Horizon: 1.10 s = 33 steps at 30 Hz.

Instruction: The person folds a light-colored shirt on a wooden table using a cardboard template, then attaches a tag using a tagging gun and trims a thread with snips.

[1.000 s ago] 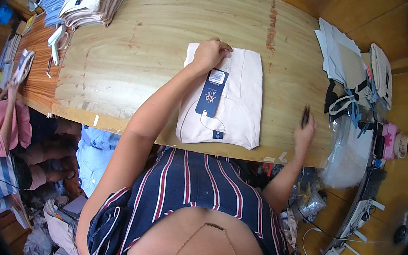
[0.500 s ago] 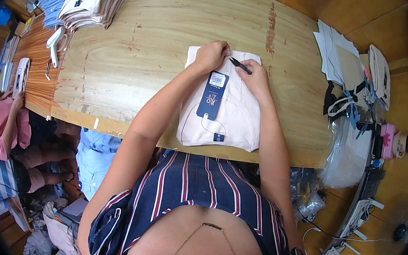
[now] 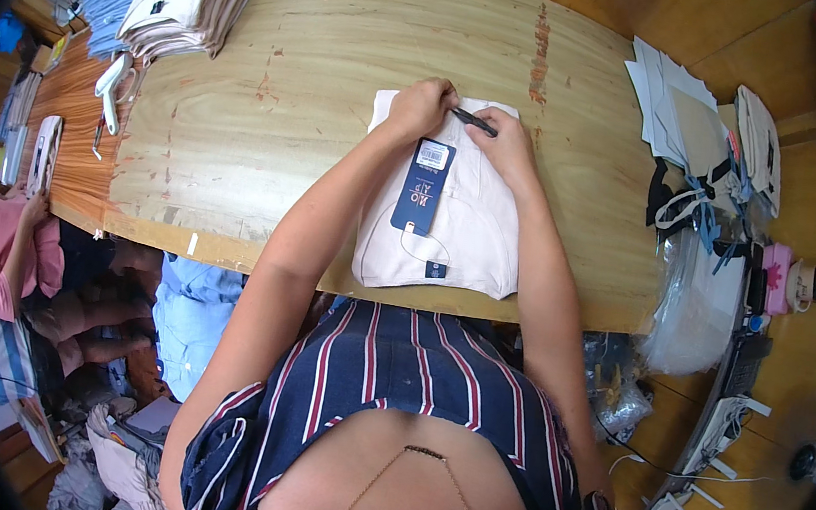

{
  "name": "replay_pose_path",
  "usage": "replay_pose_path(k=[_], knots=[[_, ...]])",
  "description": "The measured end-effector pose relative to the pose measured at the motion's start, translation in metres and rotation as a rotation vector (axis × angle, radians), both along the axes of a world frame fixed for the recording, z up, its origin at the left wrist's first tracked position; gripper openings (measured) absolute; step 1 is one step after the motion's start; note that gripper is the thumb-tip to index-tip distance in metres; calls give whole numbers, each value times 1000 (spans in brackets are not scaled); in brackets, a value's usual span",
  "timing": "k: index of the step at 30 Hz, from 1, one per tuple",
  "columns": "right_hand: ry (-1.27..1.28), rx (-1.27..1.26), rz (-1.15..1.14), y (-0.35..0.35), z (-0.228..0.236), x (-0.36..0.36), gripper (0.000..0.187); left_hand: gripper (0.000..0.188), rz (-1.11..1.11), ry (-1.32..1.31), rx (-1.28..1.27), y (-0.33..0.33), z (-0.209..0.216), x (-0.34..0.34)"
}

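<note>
- We press our left hand [image 3: 420, 107] flat on the far edge of a folded white garment [image 3: 471, 232] lying near the table's [image 3: 272, 119] front edge.
- Our right hand [image 3: 503, 143] pinches a dark pen [image 3: 474, 120] over it.
- A blue tag [image 3: 423, 186] lies on the cloth.

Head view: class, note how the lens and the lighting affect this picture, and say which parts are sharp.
Head view: fisheye bends the wooden table edges, with a black rim at the corners; light is even and soft, no strong glare; the folded white garment, left hand and right hand are sharp.
</note>
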State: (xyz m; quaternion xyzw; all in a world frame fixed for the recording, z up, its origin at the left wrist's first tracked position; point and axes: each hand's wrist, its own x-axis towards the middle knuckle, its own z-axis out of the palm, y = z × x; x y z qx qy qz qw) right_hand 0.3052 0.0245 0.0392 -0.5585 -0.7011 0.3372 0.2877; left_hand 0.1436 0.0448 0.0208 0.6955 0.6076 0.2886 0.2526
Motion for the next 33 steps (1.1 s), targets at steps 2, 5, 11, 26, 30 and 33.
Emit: replay_pose_path(k=[2,5,11,26,30,33], knots=[[-42,47,14,-1,1,-2,24,15,1,-11,-6,1,0,-1],[-125,113,41,2,2,-4,25,15,1,-19,12,2,0,-1],[9,86,-83,-6,-3,18,25,12,51,-17,292,-20,12,-14],[459,-113,-199,-76,-24,33,13,33,-703,635,290,-59,43,29],[237,-194,-172,-79,-18,28,14,26,-695,609,322,-55,38,18],[267,-192,-158,-77,-30,31,15,19,-740,527,310,-56,36,14]])
